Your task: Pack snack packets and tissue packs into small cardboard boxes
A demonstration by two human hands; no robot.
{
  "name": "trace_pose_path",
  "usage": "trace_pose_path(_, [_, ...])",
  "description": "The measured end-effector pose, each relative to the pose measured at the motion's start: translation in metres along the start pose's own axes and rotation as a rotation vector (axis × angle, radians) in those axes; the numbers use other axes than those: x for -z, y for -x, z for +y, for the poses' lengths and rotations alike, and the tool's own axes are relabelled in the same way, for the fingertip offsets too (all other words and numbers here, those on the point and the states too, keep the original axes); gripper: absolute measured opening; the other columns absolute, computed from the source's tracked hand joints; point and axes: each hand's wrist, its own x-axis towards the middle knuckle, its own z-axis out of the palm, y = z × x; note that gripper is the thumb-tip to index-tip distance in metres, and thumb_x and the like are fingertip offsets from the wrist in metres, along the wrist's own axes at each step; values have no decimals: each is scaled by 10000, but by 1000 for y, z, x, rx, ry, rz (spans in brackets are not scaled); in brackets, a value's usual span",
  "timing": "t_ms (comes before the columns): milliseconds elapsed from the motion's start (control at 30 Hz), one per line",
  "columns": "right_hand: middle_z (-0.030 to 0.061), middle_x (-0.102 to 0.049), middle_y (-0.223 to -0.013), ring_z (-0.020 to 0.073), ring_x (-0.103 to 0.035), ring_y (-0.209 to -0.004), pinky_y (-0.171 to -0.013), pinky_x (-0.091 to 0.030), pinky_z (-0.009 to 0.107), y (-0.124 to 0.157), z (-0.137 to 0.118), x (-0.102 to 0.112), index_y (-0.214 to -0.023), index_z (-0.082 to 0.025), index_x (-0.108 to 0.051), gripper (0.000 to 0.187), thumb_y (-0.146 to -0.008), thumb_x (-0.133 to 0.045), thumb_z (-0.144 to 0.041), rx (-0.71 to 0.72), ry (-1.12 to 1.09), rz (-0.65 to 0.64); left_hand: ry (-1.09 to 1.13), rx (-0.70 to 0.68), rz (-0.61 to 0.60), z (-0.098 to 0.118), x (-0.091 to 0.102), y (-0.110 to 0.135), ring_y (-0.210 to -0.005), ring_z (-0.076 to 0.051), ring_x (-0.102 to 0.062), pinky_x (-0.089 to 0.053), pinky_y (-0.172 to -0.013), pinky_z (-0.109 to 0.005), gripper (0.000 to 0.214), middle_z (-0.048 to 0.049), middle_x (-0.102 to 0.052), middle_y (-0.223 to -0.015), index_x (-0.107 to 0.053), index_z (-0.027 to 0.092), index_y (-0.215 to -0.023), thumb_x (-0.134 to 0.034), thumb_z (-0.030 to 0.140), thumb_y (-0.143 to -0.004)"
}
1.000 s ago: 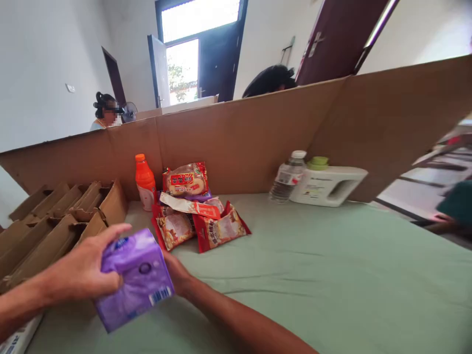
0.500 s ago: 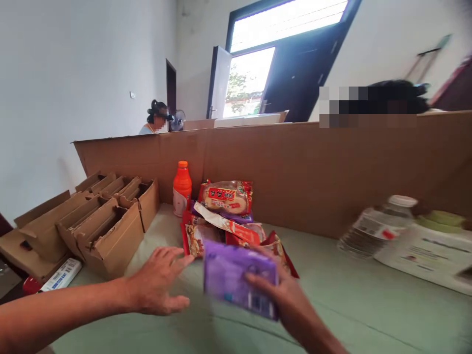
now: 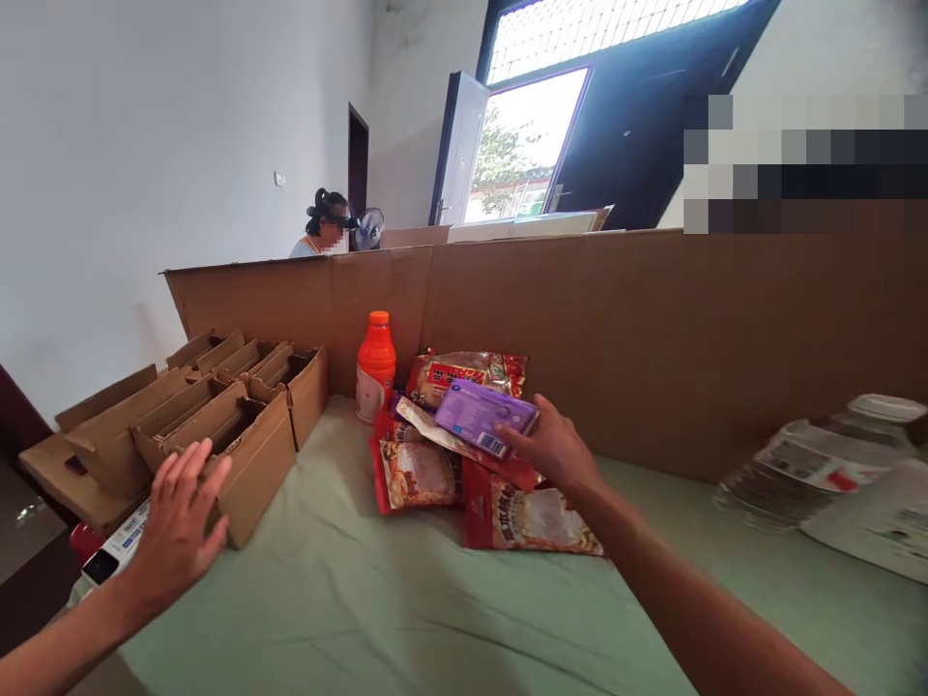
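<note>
My right hand [image 3: 555,449] reaches forward and grips a purple pack [image 3: 482,416] by its near edge, holding it over the heap of red snack packets [image 3: 464,454] in the middle of the green table [image 3: 406,599]. An orange bottle [image 3: 376,365] stands just left of the heap against the cardboard wall. My left hand [image 3: 178,522] hovers at the left with its fingers spread and nothing in it, close to the nearest open cardboard box [image 3: 243,449].
A tall cardboard screen [image 3: 652,329] fences the table's far side. Several open cardboard boxes [image 3: 181,406] line the left edge. A water bottle [image 3: 812,454] and a white jug [image 3: 877,527] lie at the right. A white tube [image 3: 116,546] sits below the boxes. A person [image 3: 326,224] sits beyond the screen.
My right hand has carried the purple pack forward onto the snack heap. My left hand has let go of it and drawn back left toward the boxes. The view has swung left.
</note>
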Motion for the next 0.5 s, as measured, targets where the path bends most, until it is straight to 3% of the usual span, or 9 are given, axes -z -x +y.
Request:
trace_pose_path(100, [289,-460,-1472,402,-432,-1378,-1090,-343,598,30,0,6,-1429,-85,-451,691,-836,-587,-413,39,-107,99,60,128,17,-18,-16,0,-1328,-359,-525,-378,-1120,-585,768,-178,-581,-1395,-149,252,-1581,-512,251,-904])
trace_pose_path(167, [257,-507,-1440,352,-434,-1382,-1132,-323,543,58,1,8,-1338,-103,-531,585,-843,-538,-415,118,-187,121,171,218,1,-27,-28,2,-1205,-337,-613,-433,-1074,-552,691,-156,-671,-1263,-262,209,-1542,-499,280,-896])
trace_pose_path(300, [177,-610,-1349,305,-536,-1293,-1019,-474,483,127,9,-2,-1126,-191,-654,458,-818,-520,-503,211,-255,31,397,318,-23,-32,-39,3,-1052,-276,-680,-514,-985,-452,383,-109,-734,-1114,-619,197,-1204,-433,276,-878])
trace_pose_path(367, [158,-617,-1350,308,-579,-1239,-916,-533,470,158,14,-10,-1069,-220,-685,424,-811,-534,-522,191,-337,-14,436,303,-8,-29,-37,-1,-1074,-278,-672,-494,-1016,-457,317,-106,-738,-1086,-664,198,-1066,-430,287,-873])
trace_pose_path(500, [129,-627,-1348,298,-590,-1226,-869,-549,440,195,11,-19,-1016,-250,-721,360,-803,-568,-496,93,-490,-104,460,339,42,-20,-34,-18,-1264,-358,-566,-419,-1096,-537,433,-158,-686,-1225,-647,167,-1134,-549,436,-808])
